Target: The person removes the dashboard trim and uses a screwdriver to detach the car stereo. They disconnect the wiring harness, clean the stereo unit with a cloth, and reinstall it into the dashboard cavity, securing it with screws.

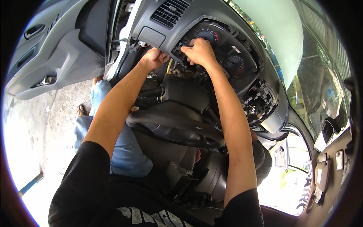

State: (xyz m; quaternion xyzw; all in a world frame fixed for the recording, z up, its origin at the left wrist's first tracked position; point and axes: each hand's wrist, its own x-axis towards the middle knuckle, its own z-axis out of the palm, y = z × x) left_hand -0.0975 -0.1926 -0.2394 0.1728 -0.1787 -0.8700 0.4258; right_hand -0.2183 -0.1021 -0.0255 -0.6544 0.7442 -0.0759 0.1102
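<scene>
Both of my hands are at the grey dashboard panel point(174, 42) left of the instrument cluster point(223, 49). My left hand point(154, 59) is closed at the panel's lower edge, fingers curled and fingertips partly hidden. My right hand point(201, 52) reaches over the cluster's near side, its bent fingers closed at the panel's right edge. Exactly what its fingertips press on is hard to see. Exposed wiring and metal parts point(177, 70) show in the opening below my hands. The black steering column cover point(185, 92) and steering wheel point(177, 126) lie beneath my forearms.
An air vent point(170, 13) sits above the panel. At the right, the centre dash opening point(259, 100) shows bare connectors. The driver's door point(64, 49) stands open at the left. Someone's jeans-clad leg point(126, 151) is beside the wheel, and loose dark trim parts point(189, 185) lie low in view.
</scene>
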